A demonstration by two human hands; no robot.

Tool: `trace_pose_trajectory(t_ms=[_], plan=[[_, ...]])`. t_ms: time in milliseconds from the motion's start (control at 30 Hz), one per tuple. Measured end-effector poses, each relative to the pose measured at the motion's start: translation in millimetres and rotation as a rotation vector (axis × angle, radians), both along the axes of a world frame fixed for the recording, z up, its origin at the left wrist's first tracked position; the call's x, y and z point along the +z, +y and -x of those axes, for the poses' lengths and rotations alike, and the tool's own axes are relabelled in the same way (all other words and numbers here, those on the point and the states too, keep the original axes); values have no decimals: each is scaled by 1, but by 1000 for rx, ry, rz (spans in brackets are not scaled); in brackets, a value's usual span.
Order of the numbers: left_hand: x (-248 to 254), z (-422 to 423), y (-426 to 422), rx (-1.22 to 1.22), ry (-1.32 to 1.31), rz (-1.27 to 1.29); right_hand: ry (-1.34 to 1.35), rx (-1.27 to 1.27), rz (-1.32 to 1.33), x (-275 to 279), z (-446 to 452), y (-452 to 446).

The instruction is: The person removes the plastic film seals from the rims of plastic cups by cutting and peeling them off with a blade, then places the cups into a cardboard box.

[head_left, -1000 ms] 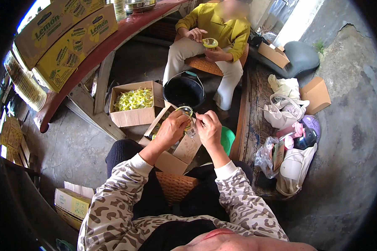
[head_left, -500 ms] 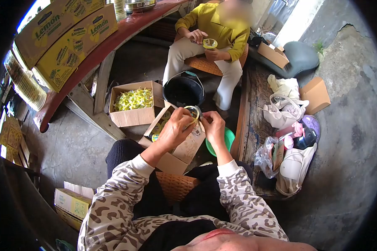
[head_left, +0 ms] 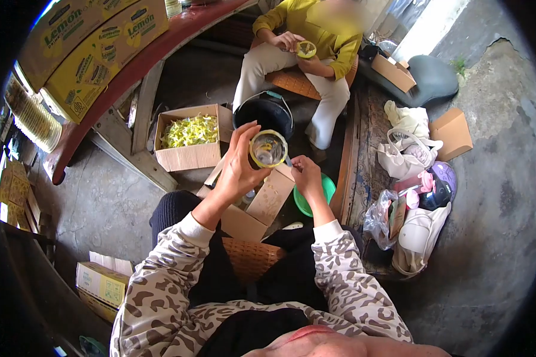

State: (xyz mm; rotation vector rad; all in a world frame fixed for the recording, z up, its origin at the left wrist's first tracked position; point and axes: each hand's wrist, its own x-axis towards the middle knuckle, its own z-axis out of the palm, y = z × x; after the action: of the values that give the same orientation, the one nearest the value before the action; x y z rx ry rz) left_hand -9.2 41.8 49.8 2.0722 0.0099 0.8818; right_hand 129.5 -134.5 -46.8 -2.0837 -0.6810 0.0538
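Observation:
My left hand (head_left: pixel 238 169) is closed round the side of a clear plastic cup (head_left: pixel 268 156) with a yellow rim. The cup is tilted so its round mouth faces me, and yellow print shows in it. Close to its right, my right hand (head_left: pixel 307 177) has its fingers pinched together; a thin greyish thing shows at the fingertips, too small to name. Below both hands stands an open cardboard box (head_left: pixel 271 202) with some items inside, partly hidden by my left arm. A green basin (head_left: pixel 324 199) is beneath my right hand.
A black bucket (head_left: pixel 284 107) stands ahead, beside a carton of yellow-green strips (head_left: pixel 187 132). A seated person in a yellow shirt (head_left: pixel 312 27) holds a similar cup. Lemon cartons (head_left: pixel 101 65) sit on a red-edged table at left. Bags and a helmet (head_left: pixel 443 178) lie at right.
My left hand has lifted and turned the cup so its mouth faces me. My right hand has moved slightly apart from the rim. The other person's cup has tilted.

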Motion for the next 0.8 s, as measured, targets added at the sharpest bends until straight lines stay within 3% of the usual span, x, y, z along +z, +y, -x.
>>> trace_pose_trajectory(t_ms=[467,600,667,733,800], plan=[[9,7,9,-68,-144,70,-155,443,279,-47,17,12],[9,8,13,-16,-52,153,-110,401,285,-53,16,12],[6,6,14,-81,6,358,78,309,127,-47,13,10],[0,1,16,-105,-19,421,1,279,176,-26,10,9],[0,2,17,-169,163,596,-76,245,223,-4,12,9]])
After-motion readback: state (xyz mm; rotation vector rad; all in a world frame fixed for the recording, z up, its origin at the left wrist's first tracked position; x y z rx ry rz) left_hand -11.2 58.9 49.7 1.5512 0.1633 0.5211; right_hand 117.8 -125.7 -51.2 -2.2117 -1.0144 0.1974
